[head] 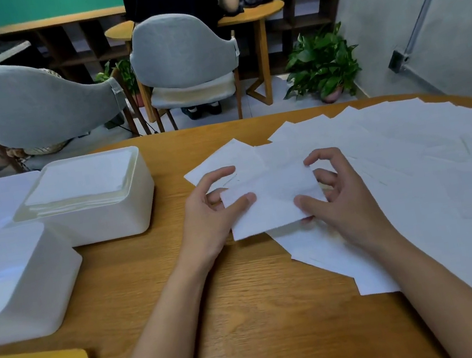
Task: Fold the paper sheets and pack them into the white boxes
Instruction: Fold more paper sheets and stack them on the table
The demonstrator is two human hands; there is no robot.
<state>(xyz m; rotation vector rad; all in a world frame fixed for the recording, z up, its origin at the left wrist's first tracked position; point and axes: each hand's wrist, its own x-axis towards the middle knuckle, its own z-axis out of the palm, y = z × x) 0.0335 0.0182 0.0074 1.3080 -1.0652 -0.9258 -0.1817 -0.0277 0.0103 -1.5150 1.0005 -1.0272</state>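
Here, table [249, 315]: carries everything.
Loose sheets [440, 163]: fanned over its right side, overlapping.
White boxes [107, 225]: left; the farther holds a folded stack.
Held sheet [271, 201]: above the fan; light, limp, easily creased, so probably best taken by opposite edges.
Left hand [207, 223], right hand [345, 202]: each pinches one edge, thumb on top.

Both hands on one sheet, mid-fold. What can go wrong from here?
1. The left hand and right hand pinch the folded sheet directly over the loose sheets, so a second sheet may get dragged along.
2. The stack in the far white box already sits near the rim, so further sheets may not fit.
3. The loose sheets reach the far edge of the table and could slide off.
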